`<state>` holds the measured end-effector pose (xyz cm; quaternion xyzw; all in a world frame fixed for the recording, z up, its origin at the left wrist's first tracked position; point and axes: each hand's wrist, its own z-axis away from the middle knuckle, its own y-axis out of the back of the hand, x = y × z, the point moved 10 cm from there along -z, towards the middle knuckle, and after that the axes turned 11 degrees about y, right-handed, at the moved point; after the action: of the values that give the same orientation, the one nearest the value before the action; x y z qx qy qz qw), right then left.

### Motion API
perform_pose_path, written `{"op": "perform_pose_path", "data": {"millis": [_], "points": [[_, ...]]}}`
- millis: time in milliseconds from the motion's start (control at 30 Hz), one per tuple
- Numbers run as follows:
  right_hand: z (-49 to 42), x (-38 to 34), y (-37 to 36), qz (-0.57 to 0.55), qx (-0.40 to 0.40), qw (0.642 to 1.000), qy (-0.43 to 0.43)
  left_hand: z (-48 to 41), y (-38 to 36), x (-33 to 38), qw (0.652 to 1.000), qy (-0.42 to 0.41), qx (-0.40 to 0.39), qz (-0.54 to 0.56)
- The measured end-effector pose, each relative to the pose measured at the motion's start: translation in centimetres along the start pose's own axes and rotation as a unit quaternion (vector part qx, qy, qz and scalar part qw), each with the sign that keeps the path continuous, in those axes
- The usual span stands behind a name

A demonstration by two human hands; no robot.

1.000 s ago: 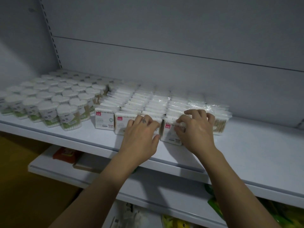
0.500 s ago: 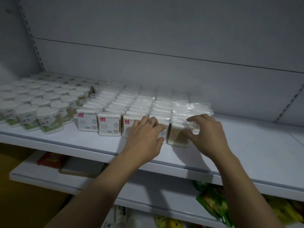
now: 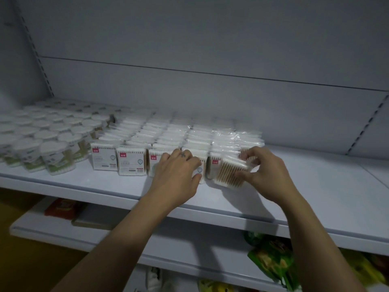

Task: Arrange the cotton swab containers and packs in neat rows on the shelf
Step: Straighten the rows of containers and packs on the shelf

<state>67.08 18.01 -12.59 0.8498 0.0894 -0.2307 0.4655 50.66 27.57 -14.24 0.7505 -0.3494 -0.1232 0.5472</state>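
Observation:
Rows of flat cotton swab packs (image 3: 168, 133) stand on the white shelf (image 3: 315, 186), with red-labelled fronts (image 3: 130, 163) facing me. Round white-lidded swab containers (image 3: 52, 148) fill the shelf's left side. My right hand (image 3: 267, 171) pinches a front pack (image 3: 229, 171) at the right end of the rows, tilted so its wooden sticks show. My left hand (image 3: 179, 169) lies over the front pack beside it (image 3: 199, 171), fingers curled on its top and thumb at its lower corner.
The shelf's right part is bare up to a slotted upright (image 3: 366, 127). A lower shelf (image 3: 189, 245) holds a red packet (image 3: 61, 207), a flat box (image 3: 92, 220) and green snack bags (image 3: 271, 256). A grey back panel rises behind the rows.
My right hand has turned the rightmost front pack so its stick side faces me and tilted it. My left hand stays on the neighbouring pack. The view has shifted slightly.

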Motion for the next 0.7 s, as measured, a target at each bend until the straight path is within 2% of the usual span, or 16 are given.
{"op": "perform_pose_path", "data": {"millis": [100, 233, 333, 433, 467, 533, 633, 700], "points": [[0.9, 1.0, 1.9, -0.079, 0.022, 0.996, -0.045, 0.0, 0.5, 0.5, 0.999, 0.002, 0.0, 0.035], [1.4, 1.3, 1.5, -0.171, 0.051, 0.98, -0.087, 0.9, 1.6, 3.1, 0.979, -0.028, -0.028, 0.201], [1.4, 0.1, 0.9, -0.268, 0.086, 0.954, -0.1, 1.6, 1.7, 5.4, 0.977, -0.039, -0.045, 0.206], [1.3, -1.6, -0.1, -0.39, 0.082, 0.912, -0.095, 1.4, 1.6, 5.8, 0.969, -0.021, -0.015, 0.244], [1.2, -2.2, -0.2, -0.426, 0.077, 0.898, -0.084, 1.2, 1.5, 5.3, 0.957, 0.001, -0.015, 0.288], [1.2, -2.6, 0.2, -0.451, 0.082, 0.886, -0.071, 0.8, 0.6, 3.7, 0.909, 0.063, -0.047, 0.41], [1.5, -1.6, 1.5, -0.35, 0.121, 0.927, -0.06, 0.7, -0.3, 1.7, 0.824, 0.132, -0.083, 0.545], [1.7, -1.3, 1.2, -0.317, 0.112, 0.94, -0.05, 1.0, -0.4, 1.3, 0.787, 0.143, -0.092, 0.593]]}}
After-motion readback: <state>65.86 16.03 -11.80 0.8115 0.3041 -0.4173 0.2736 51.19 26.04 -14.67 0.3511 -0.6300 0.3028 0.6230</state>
